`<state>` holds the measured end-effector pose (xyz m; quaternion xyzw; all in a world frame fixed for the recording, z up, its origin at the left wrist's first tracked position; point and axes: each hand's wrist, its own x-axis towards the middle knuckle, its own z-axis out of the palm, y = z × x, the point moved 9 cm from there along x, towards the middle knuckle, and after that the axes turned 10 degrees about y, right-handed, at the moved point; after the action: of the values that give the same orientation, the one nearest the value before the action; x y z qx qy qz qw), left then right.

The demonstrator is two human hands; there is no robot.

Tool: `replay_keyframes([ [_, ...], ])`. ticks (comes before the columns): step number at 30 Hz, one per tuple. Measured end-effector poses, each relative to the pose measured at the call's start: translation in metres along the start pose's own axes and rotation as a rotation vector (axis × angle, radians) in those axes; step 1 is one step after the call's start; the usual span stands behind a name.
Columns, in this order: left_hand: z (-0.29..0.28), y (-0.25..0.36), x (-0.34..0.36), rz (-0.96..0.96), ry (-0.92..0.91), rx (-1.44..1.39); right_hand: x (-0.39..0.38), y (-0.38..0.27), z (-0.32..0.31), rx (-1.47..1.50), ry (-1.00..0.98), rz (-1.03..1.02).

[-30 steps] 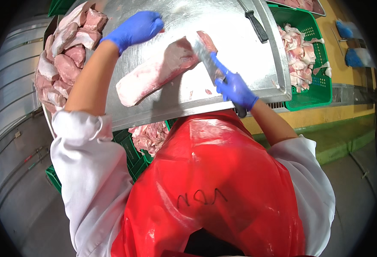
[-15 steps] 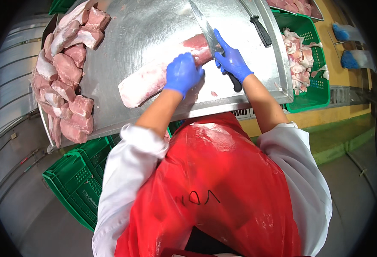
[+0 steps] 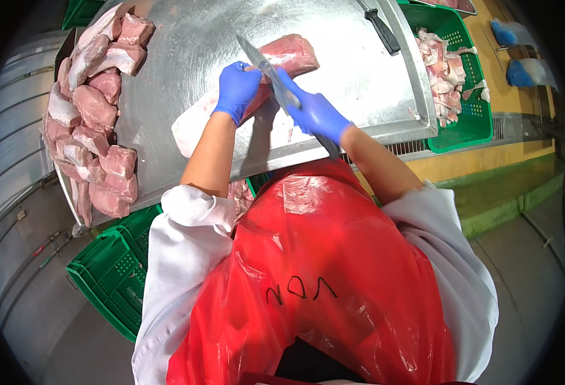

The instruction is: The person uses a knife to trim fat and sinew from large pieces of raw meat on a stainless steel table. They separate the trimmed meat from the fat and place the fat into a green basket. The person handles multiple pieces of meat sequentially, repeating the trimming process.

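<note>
A long pork loin (image 3: 291, 54) lies slantwise on the metal tray table (image 3: 186, 48), its far right end bare and pink, its near left end covered in pale fat. My left hand (image 3: 238, 91), in a blue glove, is closed at the middle of the loin, fingers gripping its surface. In my blue-gloved right hand (image 3: 317, 117) is a knife (image 3: 283, 92), held by its dark handle. Its blade points up and left across the loin, close beside my left fingers. Whether the edge is in the meat cannot be made out.
Cut meat chunks (image 3: 96, 106) are heaped along the table's left side. Another knife (image 3: 383, 33) with a black handle lies at the far right. Beyond the raised table rim, a green crate (image 3: 471, 115) holds trimmings (image 3: 446, 80). More green crates (image 3: 112, 269) stand below left.
Both hands have moved left along the loin, and the knife has come with my right hand. More of the loin's bare pink end shows. The view has shifted slightly.
</note>
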<state>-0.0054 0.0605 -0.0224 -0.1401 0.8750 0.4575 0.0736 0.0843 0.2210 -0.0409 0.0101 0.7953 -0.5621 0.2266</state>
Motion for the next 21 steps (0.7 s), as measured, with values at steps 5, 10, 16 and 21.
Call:
replay_keyframes([
  [5, -0.013, -0.003, 0.017, -0.030, -0.041, 0.019, -0.023, -0.004, 0.011, 0.079, -0.038, -0.066],
  [10, -0.023, 0.008, 0.033, -0.011, -0.128, -0.092, 0.035, -0.018, 0.029, 0.129, -0.056, -0.064],
  [16, -0.044, 0.015, 0.026, -0.114, -0.267, -0.236, -0.018, -0.020, 0.043, 0.087, -0.130, -0.148],
  [21, -0.061, 0.032, 0.033, -0.175, -0.244, -0.258, 0.018, -0.030, 0.060, -0.019, -0.101, -0.103],
])
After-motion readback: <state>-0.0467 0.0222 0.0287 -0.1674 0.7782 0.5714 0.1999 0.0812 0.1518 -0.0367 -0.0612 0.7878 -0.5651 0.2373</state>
